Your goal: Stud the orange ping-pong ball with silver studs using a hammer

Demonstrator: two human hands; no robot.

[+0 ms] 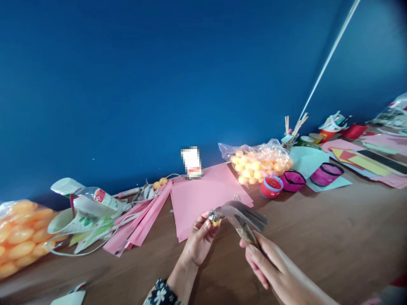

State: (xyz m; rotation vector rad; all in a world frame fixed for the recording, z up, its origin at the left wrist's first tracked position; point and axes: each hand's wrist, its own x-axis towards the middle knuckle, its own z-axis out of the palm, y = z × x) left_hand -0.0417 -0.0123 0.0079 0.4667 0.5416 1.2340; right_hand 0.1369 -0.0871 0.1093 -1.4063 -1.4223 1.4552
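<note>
My left hand [201,242] pinches a small shiny gold-coloured round piece [215,218] between thumb and fingertips, above the brown table. Its exact kind is too small to make out. My right hand [270,260] is wrapped around the wooden handle of a claw hammer [239,218]. The hammer's striking face points left and is at the gold piece, touching it or very close. Its split claw points right. Beneath and beyond the hands lie pink paper sheets [203,195]. A little silvery item [236,198] shows just behind the hammer head.
Behind the sheets, a clear bag of orange balls [254,166] lies by the blue wall. A red-filled tub [271,187] and two magenta rolls [293,181] sit to its right. Pink strips [140,226], a plastic bottle [98,198] and another ball bag [22,237] occupy the left.
</note>
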